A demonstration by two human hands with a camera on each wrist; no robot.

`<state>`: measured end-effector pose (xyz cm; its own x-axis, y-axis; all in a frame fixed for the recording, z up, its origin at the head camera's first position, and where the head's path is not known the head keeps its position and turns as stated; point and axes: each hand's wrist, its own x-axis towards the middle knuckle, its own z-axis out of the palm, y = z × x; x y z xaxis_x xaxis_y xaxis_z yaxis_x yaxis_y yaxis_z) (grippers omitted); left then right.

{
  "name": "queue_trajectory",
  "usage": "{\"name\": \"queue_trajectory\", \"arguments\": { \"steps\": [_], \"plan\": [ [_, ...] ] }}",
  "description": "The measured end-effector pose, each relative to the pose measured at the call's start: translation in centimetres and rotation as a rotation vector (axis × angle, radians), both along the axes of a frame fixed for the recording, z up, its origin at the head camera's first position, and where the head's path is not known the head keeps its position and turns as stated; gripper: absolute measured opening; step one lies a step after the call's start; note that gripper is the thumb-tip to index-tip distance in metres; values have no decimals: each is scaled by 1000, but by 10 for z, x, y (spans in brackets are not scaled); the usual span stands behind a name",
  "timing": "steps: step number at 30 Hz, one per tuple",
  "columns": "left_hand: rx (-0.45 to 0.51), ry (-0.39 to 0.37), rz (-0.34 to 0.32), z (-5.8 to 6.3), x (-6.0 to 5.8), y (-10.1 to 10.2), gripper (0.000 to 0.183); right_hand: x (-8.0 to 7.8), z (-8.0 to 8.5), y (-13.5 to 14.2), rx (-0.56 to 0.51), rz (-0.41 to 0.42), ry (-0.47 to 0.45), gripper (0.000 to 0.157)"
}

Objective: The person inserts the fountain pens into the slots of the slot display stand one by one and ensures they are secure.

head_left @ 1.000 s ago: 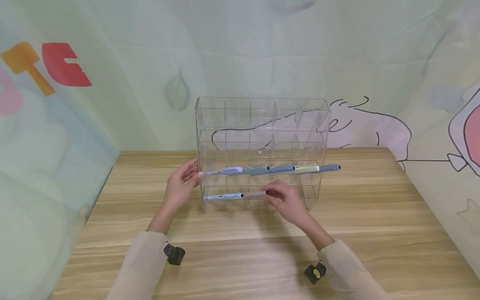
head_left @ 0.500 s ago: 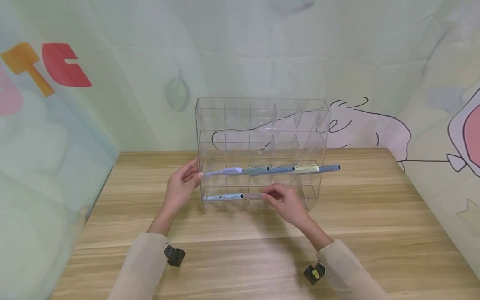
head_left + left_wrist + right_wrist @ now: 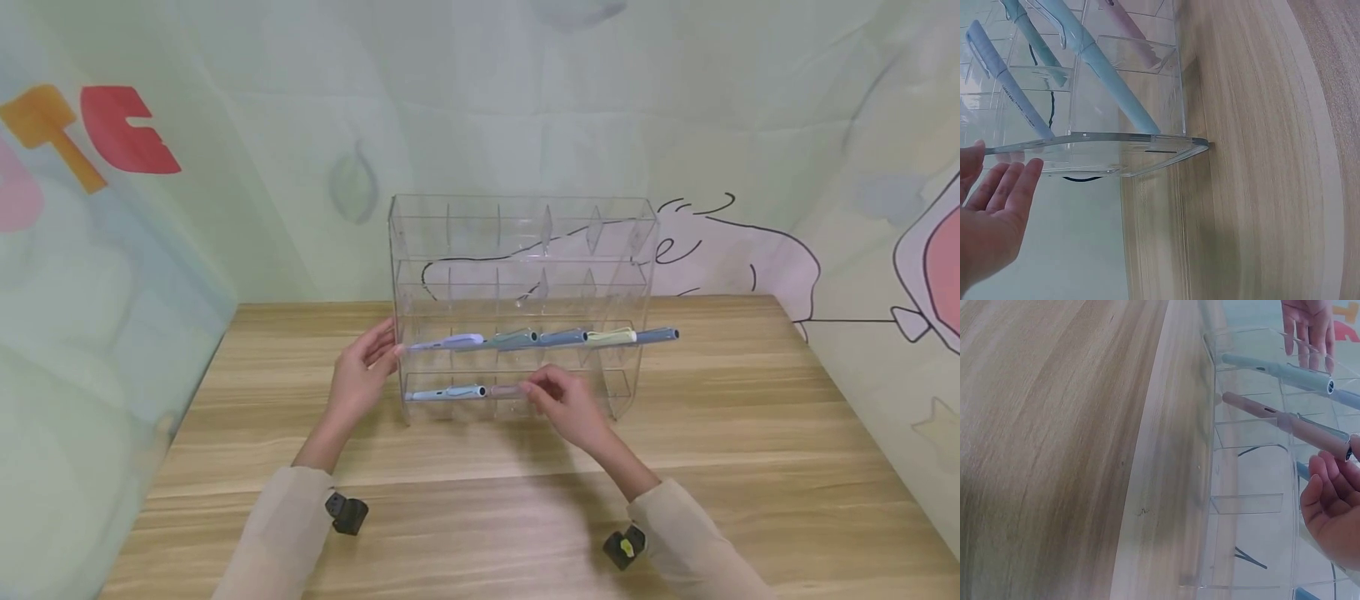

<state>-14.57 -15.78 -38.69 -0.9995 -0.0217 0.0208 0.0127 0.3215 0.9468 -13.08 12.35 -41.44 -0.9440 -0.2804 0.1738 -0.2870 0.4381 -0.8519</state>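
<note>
A clear acrylic rack (image 3: 647, 283) with rows of divided compartments stands on the table. My left hand (image 3: 362, 372) holds its left side wall, thumb and fingers at the panel's edge, as the left wrist view (image 3: 1000, 212) also shows. In the lowest row, a dusty pink pen (image 3: 506, 391) leans in the second compartment from the left. My right hand (image 3: 573, 408) pinches its cap end between thumb and fingers. To its left a light blue pen (image 3: 446, 393) rests in the first compartment. The right wrist view shows the pink pen (image 3: 1313, 433) tilted, its lower tip inside the rack.
The row above carries a lavender pen (image 3: 459, 341), a green pen (image 3: 513, 338), a blue pen (image 3: 562, 337), a pale yellow pen (image 3: 611, 337) and a darker blue pen (image 3: 657, 335). A printed cloth backdrop (image 3: 300, 167) rises behind the wooden table (image 3: 480, 517).
My right hand has shifted slightly left, and its fingers now cover the pink pen's dark end. The pen's clip showed half a second ago. My left hand stays on the rack.
</note>
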Motion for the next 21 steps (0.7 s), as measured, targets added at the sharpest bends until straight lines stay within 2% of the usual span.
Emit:
{"name": "queue_trajectory", "arguments": {
  "steps": [8,12,17,21],
  "plan": [
    [-5,3,-13,-1,1,0,47,-1,-2,-2,-18,-29,-13,13],
    [-23,22,-22,-2,2,0,47,-1,-2,0,-16,-6,-5,14],
    [-91,64,-59,-5,7,-5,49,3,-4,16,-17,19,10,17],
    [-184,47,-96,-7,14,-14,54,7,-3,41,61,-12,66,16]
  ]
}}
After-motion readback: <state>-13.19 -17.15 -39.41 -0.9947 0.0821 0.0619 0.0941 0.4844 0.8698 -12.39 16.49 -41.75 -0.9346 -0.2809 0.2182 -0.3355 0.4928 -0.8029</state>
